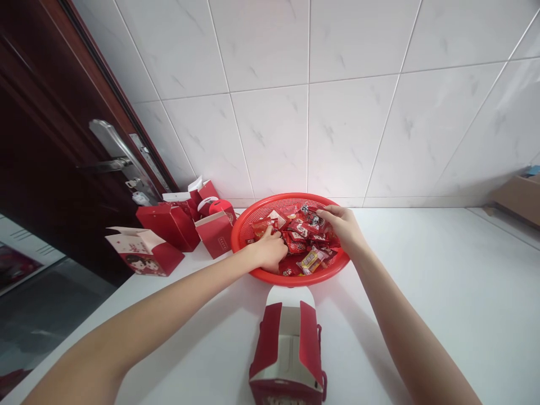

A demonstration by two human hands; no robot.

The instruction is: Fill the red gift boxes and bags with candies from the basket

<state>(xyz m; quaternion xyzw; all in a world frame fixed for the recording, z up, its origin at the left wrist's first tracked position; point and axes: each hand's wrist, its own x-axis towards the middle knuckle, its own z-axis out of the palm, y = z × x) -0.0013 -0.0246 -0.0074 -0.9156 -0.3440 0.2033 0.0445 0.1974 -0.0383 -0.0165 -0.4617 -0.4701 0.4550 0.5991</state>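
A red plastic basket [291, 279] with perforated sides holds many small wrapped candies [300, 228], mostly in red wrappers and one yellowish. My left hand [270, 251] reaches into its left side, fingers curled down among the candies. What those fingers hold, if anything, is hidden. Over the right rim comes my right hand [343, 225], thumb and fingers closed at a dark red-and-black wrapped candy. Directly in front of the basket stands a red paper gift box [270, 343] with its top flaps open and a pale inside showing.
Several red and white paper gift boxes [169, 225] stand left of the basket. A dark wooden door [46, 112] with a metal handle is at the left. White tiles [270, 135] rise behind the white table [422, 270]. A cardboard box [517, 197] sits far right.
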